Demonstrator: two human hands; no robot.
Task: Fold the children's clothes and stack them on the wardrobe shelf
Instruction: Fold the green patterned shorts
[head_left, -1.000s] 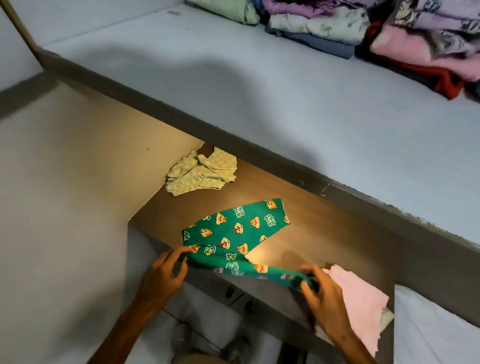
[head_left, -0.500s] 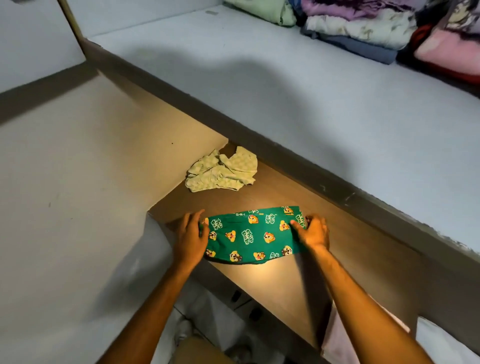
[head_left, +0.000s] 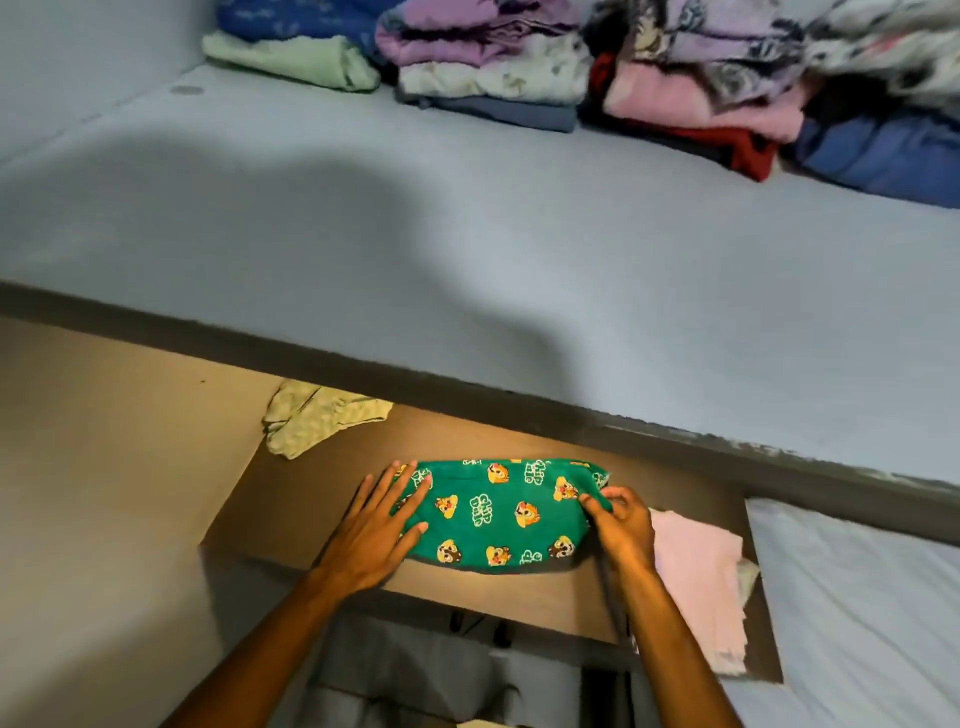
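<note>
since half a second ago the view has tilted up, showing more of the folded piles (head_left: 571, 67) on the upper shelf (head_left: 467, 234). below it, on the wooden shelf (head_left: 291, 499), lies the green garment (head_left: 498, 514), printed "chip" and "dale". left hand (head_left: 371, 530) now flat and open on it; right hand (head_left: 621, 525) pinches its right edge.

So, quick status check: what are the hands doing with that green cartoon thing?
Left hand flat on the green garment; right hand pinching its right edge. Garment folded on the wooden shelf. Pink cloth beside it, nothing blocking.
</note>
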